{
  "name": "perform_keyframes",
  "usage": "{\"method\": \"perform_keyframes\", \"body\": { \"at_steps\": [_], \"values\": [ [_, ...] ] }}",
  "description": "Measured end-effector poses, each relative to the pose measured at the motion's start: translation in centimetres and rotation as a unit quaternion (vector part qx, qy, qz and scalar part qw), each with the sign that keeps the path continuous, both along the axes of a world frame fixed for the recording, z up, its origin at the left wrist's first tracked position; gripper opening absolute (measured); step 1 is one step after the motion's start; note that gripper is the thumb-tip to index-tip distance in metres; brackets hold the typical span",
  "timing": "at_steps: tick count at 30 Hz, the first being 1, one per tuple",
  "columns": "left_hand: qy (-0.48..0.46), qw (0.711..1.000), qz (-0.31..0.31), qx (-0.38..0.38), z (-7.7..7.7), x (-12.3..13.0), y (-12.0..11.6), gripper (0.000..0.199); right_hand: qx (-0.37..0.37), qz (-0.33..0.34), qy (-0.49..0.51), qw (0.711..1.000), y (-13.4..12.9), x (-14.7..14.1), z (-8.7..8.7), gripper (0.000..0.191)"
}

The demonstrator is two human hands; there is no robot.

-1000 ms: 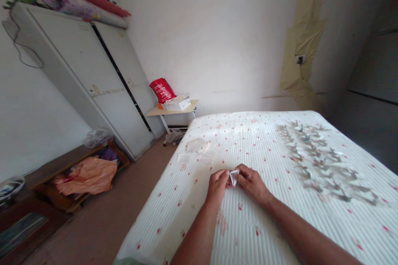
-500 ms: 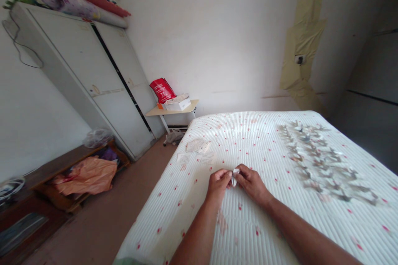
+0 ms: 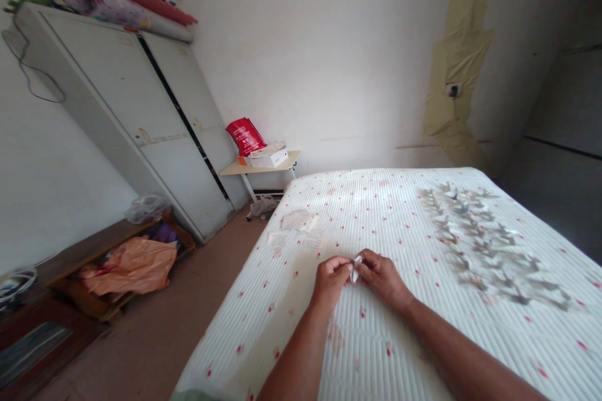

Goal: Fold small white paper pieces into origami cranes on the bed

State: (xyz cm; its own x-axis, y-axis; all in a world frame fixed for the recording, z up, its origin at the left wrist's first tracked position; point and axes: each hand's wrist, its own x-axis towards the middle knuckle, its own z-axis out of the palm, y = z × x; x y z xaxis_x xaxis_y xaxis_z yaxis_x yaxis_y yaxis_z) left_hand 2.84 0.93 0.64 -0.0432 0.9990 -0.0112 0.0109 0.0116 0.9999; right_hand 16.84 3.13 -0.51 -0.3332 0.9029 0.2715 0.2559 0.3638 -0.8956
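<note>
Two hands checked: left hand (image 3: pixel 332 282) and right hand (image 3: pixel 383 279); fingers of both pinch one folded white paper (image 3: pixel 356 269); quilted mattress (image 3: pixel 376 351) beneath; many folded paper figures (image 3: pixel 489 244) lie rightward.

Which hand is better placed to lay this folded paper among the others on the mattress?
Probably the right hand: it sits closer to the folded paper pieces on the mattress than the left hand, and also grips the folded white paper.

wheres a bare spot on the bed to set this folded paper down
Bare mattress lies between the right hand and the folded paper shapes, and nearer you. Crowded: those shapes at right, and the loose papers ahead.
</note>
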Motion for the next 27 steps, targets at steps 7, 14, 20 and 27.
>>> {"method": "perform_keyframes", "body": {
  "at_steps": [7, 14, 20, 27],
  "values": [
    [-0.006, 0.999, 0.031, -0.006, 0.0, 0.6, 0.1, 0.018, 0.014, -0.012, -0.025, 1.0, -0.1, 0.0, 0.4, 0.017],
    [0.002, 0.999, 0.043, 0.003, -0.2, 0.8, 0.1, 0.016, 0.043, 0.001, -0.041, 0.998, -0.4, 0.2, 0.5, 0.015],
    [0.012, 0.999, 0.049, 0.019, -0.9, 0.7, 0.3, 0.017, 0.072, -0.035, -0.084, 0.993, -0.7, 0.1, 1.0, 0.017],
    [0.057, 0.996, 0.031, 0.055, -1.1, 0.8, 0.1, 0.018, 0.109, -0.062, -0.126, 0.984, -0.4, 0.1, 1.0, 0.017]
  ]
}}
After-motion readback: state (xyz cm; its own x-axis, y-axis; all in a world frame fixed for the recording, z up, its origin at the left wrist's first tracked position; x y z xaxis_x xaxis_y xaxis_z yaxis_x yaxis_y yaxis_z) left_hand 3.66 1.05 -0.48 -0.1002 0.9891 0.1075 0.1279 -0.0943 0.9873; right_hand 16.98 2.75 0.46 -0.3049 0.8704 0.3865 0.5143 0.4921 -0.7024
